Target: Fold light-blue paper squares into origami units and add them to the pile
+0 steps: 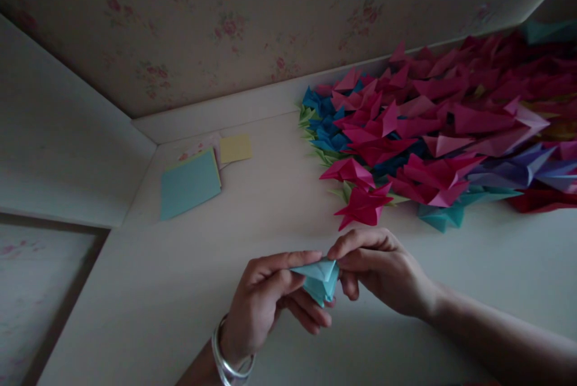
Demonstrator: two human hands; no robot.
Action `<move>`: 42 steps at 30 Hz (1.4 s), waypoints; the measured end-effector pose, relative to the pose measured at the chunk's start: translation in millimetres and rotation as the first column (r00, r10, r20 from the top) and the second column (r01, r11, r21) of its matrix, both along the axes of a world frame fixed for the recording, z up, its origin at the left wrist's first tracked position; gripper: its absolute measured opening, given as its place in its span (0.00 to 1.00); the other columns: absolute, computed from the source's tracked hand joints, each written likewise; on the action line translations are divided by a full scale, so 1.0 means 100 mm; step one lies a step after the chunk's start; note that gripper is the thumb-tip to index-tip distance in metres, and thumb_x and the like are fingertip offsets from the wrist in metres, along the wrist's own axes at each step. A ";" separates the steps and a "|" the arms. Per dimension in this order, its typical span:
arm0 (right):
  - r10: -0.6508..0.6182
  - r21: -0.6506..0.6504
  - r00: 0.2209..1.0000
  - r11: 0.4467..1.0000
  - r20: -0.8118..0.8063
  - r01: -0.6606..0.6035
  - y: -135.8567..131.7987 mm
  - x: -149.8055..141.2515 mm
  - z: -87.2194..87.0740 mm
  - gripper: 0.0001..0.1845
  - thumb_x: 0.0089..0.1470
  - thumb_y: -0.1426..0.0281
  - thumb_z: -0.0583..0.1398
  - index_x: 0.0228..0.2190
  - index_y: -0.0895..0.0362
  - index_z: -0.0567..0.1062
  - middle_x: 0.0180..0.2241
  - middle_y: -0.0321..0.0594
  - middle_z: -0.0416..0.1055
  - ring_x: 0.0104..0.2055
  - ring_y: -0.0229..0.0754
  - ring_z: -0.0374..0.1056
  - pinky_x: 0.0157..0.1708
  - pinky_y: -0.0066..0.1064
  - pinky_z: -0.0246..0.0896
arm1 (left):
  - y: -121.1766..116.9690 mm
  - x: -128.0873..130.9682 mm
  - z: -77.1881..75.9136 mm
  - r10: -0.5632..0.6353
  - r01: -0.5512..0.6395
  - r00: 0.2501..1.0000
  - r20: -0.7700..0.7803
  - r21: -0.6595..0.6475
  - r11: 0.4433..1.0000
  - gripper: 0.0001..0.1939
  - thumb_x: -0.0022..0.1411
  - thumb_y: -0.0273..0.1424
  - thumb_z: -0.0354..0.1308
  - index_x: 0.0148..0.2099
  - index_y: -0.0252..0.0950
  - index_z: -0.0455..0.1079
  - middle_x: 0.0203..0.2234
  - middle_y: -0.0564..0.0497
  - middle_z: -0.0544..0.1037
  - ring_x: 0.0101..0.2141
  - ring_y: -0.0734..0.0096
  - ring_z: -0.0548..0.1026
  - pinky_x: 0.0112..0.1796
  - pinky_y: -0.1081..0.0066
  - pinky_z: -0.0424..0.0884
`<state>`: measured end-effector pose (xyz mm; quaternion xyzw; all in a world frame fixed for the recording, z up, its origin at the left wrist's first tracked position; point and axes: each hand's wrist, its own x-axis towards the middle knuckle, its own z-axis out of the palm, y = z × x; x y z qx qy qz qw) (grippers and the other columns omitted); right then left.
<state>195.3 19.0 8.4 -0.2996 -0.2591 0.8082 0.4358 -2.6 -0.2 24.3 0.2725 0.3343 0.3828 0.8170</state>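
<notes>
Between my hands is a piece of light-blue origami paper (pixel 321 281), folded into a small pointed shape with layered flaps. My left hand (pixel 274 293), a silver bangle at its wrist, grips the folded paper between thumb and fingers from the left. At the paper's upper right corner, my right hand (pixel 381 269) pinches the edge between thumb and forefinger. Both hands are above the white tabletop (pixel 180 290). Part of the paper's underside is hidden by my left fingers.
A large heap of folded paper cranes (pixel 433 127), mostly pink with blue, green and purple ones, covers the back right. Light-blue square sheets (pixel 192 184) and a small yellow paper (pixel 235 148) lie at the left. Behind stands a wall with floral paper (pixel 229 25).
</notes>
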 end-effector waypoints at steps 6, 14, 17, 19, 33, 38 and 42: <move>0.003 -0.003 0.997 1.000 -0.076 -0.004 0.00 -0.01 0.00 0.02 0.47 0.73 0.70 0.27 0.59 0.85 0.20 0.39 0.79 0.18 0.35 0.75 0.19 0.19 0.71 | 0.00 0.03 -0.05 0.025 -0.025 0.995 0.096 0.003 1.000 0.07 0.63 0.29 0.63 0.40 0.34 0.82 0.27 0.44 0.86 0.24 0.68 0.84 0.22 0.83 0.77; 0.003 0.149 1.000 0.989 -0.018 -0.001 -0.01 0.03 -0.04 0.05 0.53 0.69 0.70 0.32 0.57 0.83 0.23 0.37 0.80 0.24 0.34 0.77 0.26 0.20 0.73 | 0.01 0.03 0.00 -0.002 0.002 0.982 0.189 -0.001 1.000 0.07 0.63 0.27 0.63 0.42 0.36 0.81 0.32 0.47 0.87 0.31 0.72 0.85 0.30 0.85 0.77; -0.019 0.208 0.998 0.978 0.065 0.005 -0.01 0.02 -0.04 0.02 0.52 0.73 0.70 0.28 0.58 0.82 0.22 0.35 0.79 0.23 0.32 0.75 0.25 0.19 0.71 | 0.00 0.03 0.01 -0.008 0.003 0.990 0.141 0.040 0.999 0.08 0.64 0.33 0.63 0.42 0.36 0.81 0.33 0.47 0.87 0.32 0.69 0.85 0.32 0.81 0.79; -0.023 0.228 0.995 0.974 0.101 -0.001 0.00 0.02 -0.02 0.03 0.52 0.74 0.70 0.28 0.58 0.81 0.22 0.34 0.78 0.23 0.32 0.74 0.25 0.19 0.70 | 0.00 0.04 0.00 0.019 -0.021 0.999 0.029 0.066 0.998 0.10 0.66 0.36 0.61 0.40 0.35 0.80 0.31 0.48 0.87 0.31 0.69 0.85 0.30 0.81 0.79; -0.457 0.666 0.598 0.724 0.658 -0.179 -0.06 0.03 -0.11 0.07 0.56 0.73 0.64 0.39 0.55 0.78 0.33 0.39 0.79 0.31 0.38 0.75 0.29 0.27 0.71 | 0.05 0.06 -0.09 0.249 0.091 0.689 -0.681 0.422 0.902 0.10 0.68 0.37 0.57 0.44 0.36 0.74 0.29 0.51 0.83 0.30 0.69 0.83 0.33 0.74 0.80; -0.384 0.617 0.648 0.768 0.658 -0.171 -0.05 0.03 -0.11 0.07 0.56 0.71 0.64 0.38 0.56 0.78 0.34 0.41 0.79 0.33 0.41 0.75 0.30 0.28 0.73 | 0.02 0.05 -0.10 0.394 0.173 0.608 -0.690 0.599 0.782 0.09 0.70 0.33 0.54 0.40 0.37 0.74 0.24 0.53 0.83 0.24 0.73 0.83 0.28 0.79 0.79; -0.308 0.577 0.690 0.793 0.655 -0.193 -0.02 0.03 -0.06 0.09 0.56 0.69 0.65 0.39 0.57 0.79 0.35 0.43 0.80 0.33 0.40 0.76 0.31 0.26 0.74 | -0.03 0.05 -0.10 0.510 0.261 0.524 -0.682 0.698 0.667 0.07 0.69 0.29 0.55 0.40 0.37 0.75 0.20 0.55 0.82 0.20 0.75 0.81 0.26 0.81 0.76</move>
